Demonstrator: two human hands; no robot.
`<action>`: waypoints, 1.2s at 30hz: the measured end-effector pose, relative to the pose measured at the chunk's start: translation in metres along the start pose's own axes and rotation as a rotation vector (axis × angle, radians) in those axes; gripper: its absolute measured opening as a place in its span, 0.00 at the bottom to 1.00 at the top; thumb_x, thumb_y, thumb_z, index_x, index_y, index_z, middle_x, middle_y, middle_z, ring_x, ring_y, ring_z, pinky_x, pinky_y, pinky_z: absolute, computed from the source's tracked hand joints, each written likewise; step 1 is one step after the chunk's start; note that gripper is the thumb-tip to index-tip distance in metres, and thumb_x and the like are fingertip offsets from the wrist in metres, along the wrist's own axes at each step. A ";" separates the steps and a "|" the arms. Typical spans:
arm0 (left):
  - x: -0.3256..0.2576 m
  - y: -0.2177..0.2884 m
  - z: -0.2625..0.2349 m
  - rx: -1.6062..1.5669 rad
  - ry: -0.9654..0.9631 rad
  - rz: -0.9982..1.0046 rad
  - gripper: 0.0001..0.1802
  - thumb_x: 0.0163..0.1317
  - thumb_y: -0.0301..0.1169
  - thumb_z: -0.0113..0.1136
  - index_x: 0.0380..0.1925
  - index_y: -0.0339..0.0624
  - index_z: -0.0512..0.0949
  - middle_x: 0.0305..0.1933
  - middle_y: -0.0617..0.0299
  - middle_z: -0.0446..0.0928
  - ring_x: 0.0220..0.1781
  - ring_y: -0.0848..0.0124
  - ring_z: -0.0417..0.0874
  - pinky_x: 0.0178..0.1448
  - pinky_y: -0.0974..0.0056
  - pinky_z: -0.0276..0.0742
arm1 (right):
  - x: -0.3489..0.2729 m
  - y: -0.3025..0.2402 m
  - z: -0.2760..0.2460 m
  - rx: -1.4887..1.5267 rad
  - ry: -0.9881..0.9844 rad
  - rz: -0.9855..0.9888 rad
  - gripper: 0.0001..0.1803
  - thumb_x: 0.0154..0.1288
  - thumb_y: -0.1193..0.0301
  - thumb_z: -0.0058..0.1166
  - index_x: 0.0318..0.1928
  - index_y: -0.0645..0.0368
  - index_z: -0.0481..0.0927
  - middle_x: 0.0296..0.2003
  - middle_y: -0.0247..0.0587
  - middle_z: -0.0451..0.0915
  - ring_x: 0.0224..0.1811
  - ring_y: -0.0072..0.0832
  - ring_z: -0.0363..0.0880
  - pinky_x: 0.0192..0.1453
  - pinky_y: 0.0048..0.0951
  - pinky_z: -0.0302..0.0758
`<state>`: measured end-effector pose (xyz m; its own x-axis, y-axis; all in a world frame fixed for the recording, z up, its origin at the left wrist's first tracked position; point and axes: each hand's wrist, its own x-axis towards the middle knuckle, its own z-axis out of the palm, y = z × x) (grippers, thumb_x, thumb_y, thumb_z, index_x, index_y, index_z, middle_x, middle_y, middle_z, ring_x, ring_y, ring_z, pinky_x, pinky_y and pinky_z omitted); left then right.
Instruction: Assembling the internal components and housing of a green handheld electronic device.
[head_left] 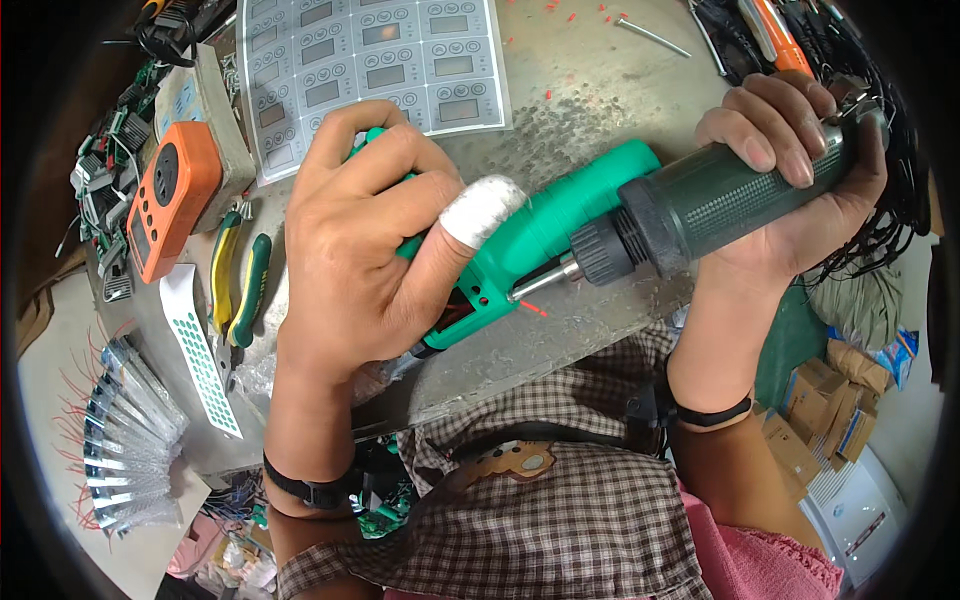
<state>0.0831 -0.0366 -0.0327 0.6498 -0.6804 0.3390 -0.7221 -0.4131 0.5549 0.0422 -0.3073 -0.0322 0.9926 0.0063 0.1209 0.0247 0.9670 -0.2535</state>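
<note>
My left hand [365,235] is closed round a bright green plastic housing [545,220] with a long ribbed handle part. White wrapping covers the thumb. The palm and fingers hide much of the housing's left end. A rectangular opening and several small holes show below the thumb. My right hand [790,165] grips a dark green electric screwdriver [730,200], tilted down to the left. Its metal bit [545,280] meets the housing beside the small holes; whether a screw sits under the tip cannot be made out.
Behind the hands lies a sheet of grey printed labels [385,75]. Yellow-green pliers [240,280], a white strip with green dots [200,350] and an orange meter [172,195] are at the left. Bundled display parts with red wires [130,440] fan out lower left. Black cables [890,240] lie right.
</note>
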 end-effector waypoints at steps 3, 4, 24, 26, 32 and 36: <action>-0.002 0.000 0.000 0.016 -0.020 -0.001 0.09 0.62 0.29 0.59 0.27 0.37 0.83 0.31 0.59 0.79 0.45 0.54 0.76 0.54 0.54 0.71 | -0.002 0.008 -0.001 -0.005 -0.001 -0.039 0.14 0.60 0.60 0.58 0.37 0.55 0.71 0.26 0.27 0.69 0.25 0.21 0.73 0.40 0.31 0.70; -0.002 -0.001 0.000 0.014 -0.006 -0.002 0.09 0.62 0.29 0.59 0.27 0.37 0.83 0.31 0.59 0.79 0.45 0.55 0.76 0.53 0.55 0.71 | -0.003 0.013 -0.002 0.030 0.036 -0.063 0.14 0.59 0.61 0.59 0.36 0.55 0.71 0.25 0.26 0.69 0.25 0.21 0.73 0.39 0.30 0.70; -0.019 0.004 0.019 -0.235 0.347 -0.232 0.09 0.66 0.31 0.59 0.37 0.36 0.84 0.37 0.55 0.79 0.45 0.56 0.79 0.52 0.58 0.73 | 0.002 0.002 0.006 -0.169 0.052 -0.143 0.19 0.63 0.60 0.56 0.46 0.63 0.76 0.38 0.41 0.76 0.31 0.24 0.73 0.43 0.31 0.70; -0.021 -0.001 0.018 -0.304 0.360 -0.368 0.13 0.74 0.30 0.49 0.43 0.33 0.82 0.37 0.52 0.78 0.40 0.58 0.79 0.47 0.62 0.73 | 0.014 -0.007 0.004 -0.145 0.049 -0.143 0.19 0.63 0.60 0.55 0.44 0.63 0.75 0.36 0.39 0.75 0.30 0.24 0.72 0.42 0.31 0.70; -0.016 0.009 0.010 -0.252 0.277 -0.434 0.11 0.72 0.28 0.51 0.40 0.33 0.81 0.35 0.51 0.77 0.34 0.57 0.78 0.41 0.61 0.74 | 0.029 0.010 0.005 -0.073 -0.010 -0.038 0.16 0.60 0.60 0.57 0.39 0.58 0.70 0.25 0.27 0.69 0.27 0.21 0.70 0.40 0.31 0.68; -0.017 0.007 0.010 -0.199 0.295 -0.391 0.10 0.70 0.27 0.52 0.39 0.33 0.81 0.34 0.51 0.76 0.34 0.56 0.78 0.41 0.61 0.74 | 0.029 0.013 0.007 -0.047 -0.002 -0.023 0.14 0.60 0.60 0.57 0.36 0.55 0.69 0.25 0.27 0.69 0.25 0.20 0.70 0.40 0.30 0.68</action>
<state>0.0650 -0.0340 -0.0424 0.9216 -0.2870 0.2614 -0.3719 -0.4596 0.8065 0.0705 -0.2930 -0.0253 0.9915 -0.0149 0.1291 0.0527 0.9539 -0.2954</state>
